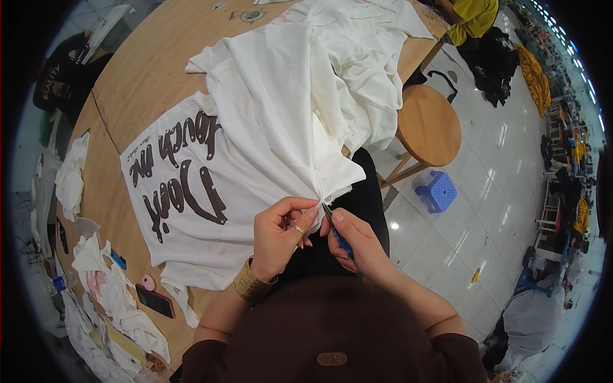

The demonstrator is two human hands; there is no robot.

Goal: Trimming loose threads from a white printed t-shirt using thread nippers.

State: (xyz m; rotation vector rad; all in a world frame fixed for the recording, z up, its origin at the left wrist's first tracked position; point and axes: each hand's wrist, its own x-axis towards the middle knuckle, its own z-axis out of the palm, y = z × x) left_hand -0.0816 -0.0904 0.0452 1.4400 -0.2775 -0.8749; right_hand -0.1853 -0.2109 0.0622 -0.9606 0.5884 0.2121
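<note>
A white garment (255, 102) with large dark lettering spreads over the wooden table and hangs off its edge toward my lap. My left hand (281, 230) pinches a gathered bit of its fabric between thumb and fingers; a ring and a wide gold bracelet are on that arm. Close beside it, my right hand (357, 239) is closed around small thread snips (341, 241) with blue handles. The dark tips of the snips meet the cloth right at the left fingertips. Whether the blades are apart or together is too small to tell.
On the wooden table (121, 83) lie a phone (155, 300), white fabric scraps (121, 300) and a round pink object (149, 282). To the right stand a round wooden stool (429, 124) and a blue plastic stool (438, 191) on the tiled floor. A person in yellow (476, 19) sits at the far right.
</note>
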